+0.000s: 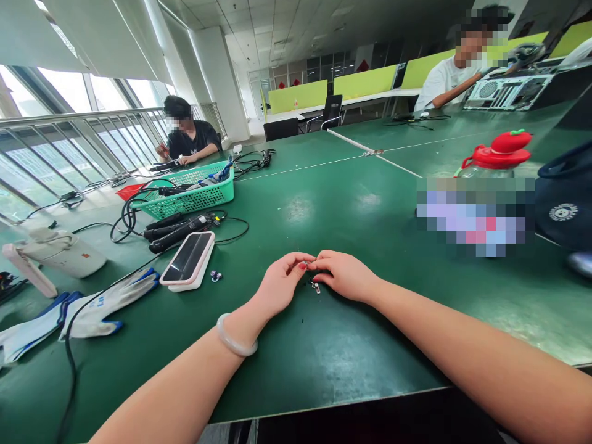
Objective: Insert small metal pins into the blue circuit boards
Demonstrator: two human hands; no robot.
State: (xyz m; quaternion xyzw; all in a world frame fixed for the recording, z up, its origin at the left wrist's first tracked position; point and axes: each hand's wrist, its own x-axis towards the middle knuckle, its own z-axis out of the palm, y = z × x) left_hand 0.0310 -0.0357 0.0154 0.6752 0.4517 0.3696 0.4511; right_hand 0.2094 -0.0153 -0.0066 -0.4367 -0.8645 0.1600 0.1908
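Note:
My left hand [285, 280] and my right hand [345, 274] meet fingertip to fingertip over the green table [296, 364]. Both are closed in a pinch, and whatever sits between the fingertips is too small to make out. A small metallic charm-like piece [317, 287] hangs or lies just below the fingertips, beside my right thumb. To the left of my left hand lies a small dark shiny item [216, 276], next to a phone in a pale pink case [189, 259].
Left are white-blue gloves [111, 302], a white mug [65, 253], a black tool [182, 231] with cables and a green basket [189, 192]. Right are a red-lidded jar [497, 154] and a dark bag [564, 191]. Two people sit across, one beside a computer case [506, 91].

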